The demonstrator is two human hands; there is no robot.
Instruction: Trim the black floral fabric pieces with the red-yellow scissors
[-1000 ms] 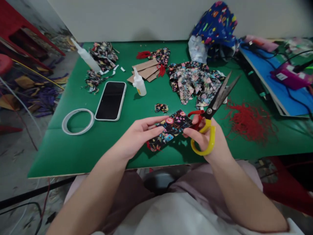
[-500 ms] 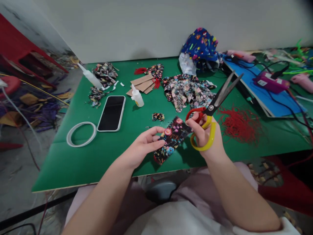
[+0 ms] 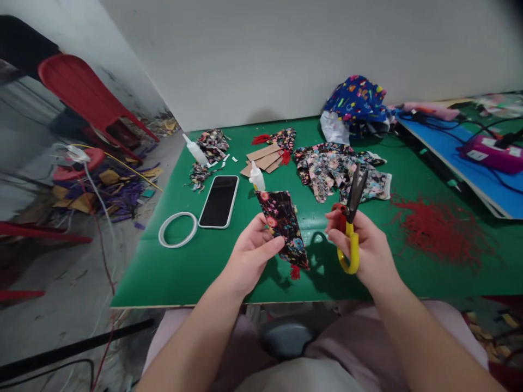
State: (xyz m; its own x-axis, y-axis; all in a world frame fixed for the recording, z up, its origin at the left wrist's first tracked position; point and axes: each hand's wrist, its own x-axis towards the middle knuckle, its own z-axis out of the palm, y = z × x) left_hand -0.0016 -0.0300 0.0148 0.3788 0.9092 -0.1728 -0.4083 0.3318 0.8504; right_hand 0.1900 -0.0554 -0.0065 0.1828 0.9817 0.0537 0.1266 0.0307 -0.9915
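Note:
Between the thumb and fingers of my left hand point(image 3: 255, 253) is a dark floral fabric piece point(image 3: 286, 226), tilted above the table. A small red tassel point(image 3: 295, 271) shows at its lower end. My right hand point(image 3: 370, 245) is closed around scissors point(image 3: 352, 223) with red and yellow handles, their dark blades pointing up and away from me. The scissors are apart from the fabric. Just behind the fabric stands a small white glue bottle point(image 3: 257, 177). Beyond the scissors lies a pile of floral fabric pieces point(image 3: 327, 173).
On the green table point(image 3: 163, 283) are a phone point(image 3: 219, 201), a white tape ring point(image 3: 162, 231), brown cardboard pieces point(image 3: 265, 158), another bottle point(image 3: 196, 149) and fabric scraps point(image 3: 213, 144). Red threads point(image 3: 439, 228) lie at right, near a blue board point(image 3: 461, 152) with a purple box point(image 3: 492, 152). Patterned blue cloth point(image 3: 355, 103) sits behind.
My right hand has let go of the fabric's corner and moved right with the scissors. My left hand has turned the fabric more upright, bringing the tassel into view. The view has shifted left.

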